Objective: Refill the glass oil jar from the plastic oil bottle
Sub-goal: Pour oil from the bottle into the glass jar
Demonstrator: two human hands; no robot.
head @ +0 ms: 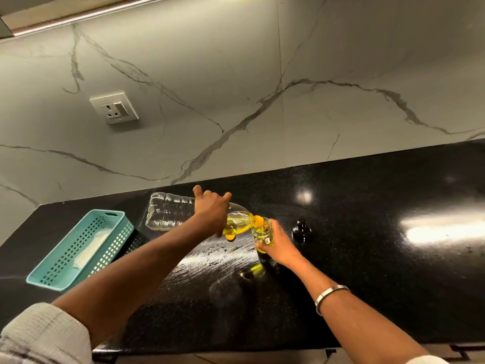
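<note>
A black speckled bench (367, 232) is seen below a veined marble wall (236, 74). Above the bench, a plastic oil bottle (170, 211) is tipped nearly flat, its yellow neck touching the rim of the glass oil jar (262, 231); yellow oil is pooled at the neck end. The bottle is gripped over its middle by the left hand (211, 210), fingers curled round it. To the bottle's left a teal perforated basket (78, 248) is set on the bench. The jar, just right of the bottle's neck, is held by the right hand (278, 245), fingers wrapped around it. A small black lid (301, 229) lies right of the jar.
</note>
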